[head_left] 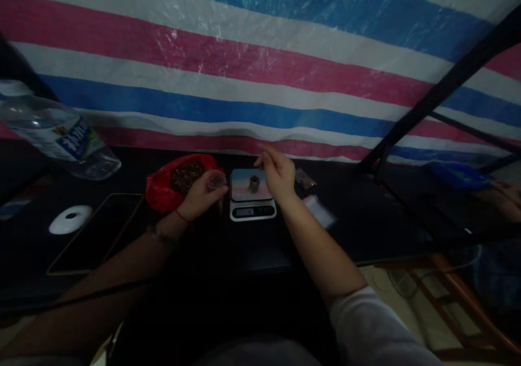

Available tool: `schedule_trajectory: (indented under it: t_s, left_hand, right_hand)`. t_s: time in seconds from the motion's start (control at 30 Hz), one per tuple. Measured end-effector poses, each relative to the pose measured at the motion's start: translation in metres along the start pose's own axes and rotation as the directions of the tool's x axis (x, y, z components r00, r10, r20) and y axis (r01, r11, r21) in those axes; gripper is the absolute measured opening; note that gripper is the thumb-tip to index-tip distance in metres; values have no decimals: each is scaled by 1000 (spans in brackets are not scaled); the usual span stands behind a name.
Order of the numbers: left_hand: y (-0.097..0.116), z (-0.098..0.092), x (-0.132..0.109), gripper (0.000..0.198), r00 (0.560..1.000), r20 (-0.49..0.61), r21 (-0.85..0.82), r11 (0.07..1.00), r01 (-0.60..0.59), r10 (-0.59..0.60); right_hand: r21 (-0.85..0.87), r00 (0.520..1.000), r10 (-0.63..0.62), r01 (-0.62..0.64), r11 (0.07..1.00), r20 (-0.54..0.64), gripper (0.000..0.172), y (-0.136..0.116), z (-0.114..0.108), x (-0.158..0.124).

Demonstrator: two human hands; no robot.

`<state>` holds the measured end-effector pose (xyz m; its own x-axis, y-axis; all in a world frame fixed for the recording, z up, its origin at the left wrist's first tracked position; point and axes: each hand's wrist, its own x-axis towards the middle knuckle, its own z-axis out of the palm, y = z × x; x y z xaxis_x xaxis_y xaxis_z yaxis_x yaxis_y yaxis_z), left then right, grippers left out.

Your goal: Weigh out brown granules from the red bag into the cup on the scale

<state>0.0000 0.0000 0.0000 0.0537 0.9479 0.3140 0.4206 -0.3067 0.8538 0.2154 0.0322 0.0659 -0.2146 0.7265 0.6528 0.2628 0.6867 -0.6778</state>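
Note:
A small digital scale (253, 212) stands on the dark table in front of me. On its reflective plate sits a small greyish, open-topped cylinder (254, 183). My left hand (200, 195), just left of the scale, holds a small clear plastic cup (216, 181) between thumb and fingers. Beside that hand is a red plastic bag (157, 188), open, with brown dried shreds (186, 175) inside. My right hand (279, 173) hovers at the plate's right edge, its fingers curled together; whatever may be between them is too blurred to make out.
A small clear packet with bits inside (305, 179) and a whitish plastic bag (321, 212) lie right of the scale. At left are a phone (97, 233), a white oval object (70, 219) and a water bottle (61, 135). Another person's hand (504, 199) is far right, near a blue tray (458, 176).

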Motion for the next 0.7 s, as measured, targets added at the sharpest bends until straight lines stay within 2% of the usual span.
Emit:
schedule_trajectory:
  t_s: [0.1,0.2,0.33,0.43,0.57,0.7]
  left_hand:
    - [-1,0,0,41,1000,-14,-45,999,13,-13]
    - [1,0,-1,39,1000,-4,-65,998,-2,2]
    - [5,2,-2,38,1000,6,-43,999,-16,16]
    - [7,1,-3,39,1000,10,-13,1000,-21,21]
    - [11,0,-5,40,999,16,11,999,-45,45]
    - [18,2,-7,41,997,49,67,996,-65,61]
  right_hand:
    - [-111,999,29,-26,993,22,47,54,-8,7]
    - [-225,991,24,5,974,129,46,78,-9,-4]
    - [-328,941,27,90,940,337,55,82,-6,-17]
    - [-353,911,66,90,931,407,54,85,-5,-19]
    - [-317,926,77,48,947,370,45,85,-5,-18]
    - [-129,962,42,-7,992,270,50,68,-2,-19]
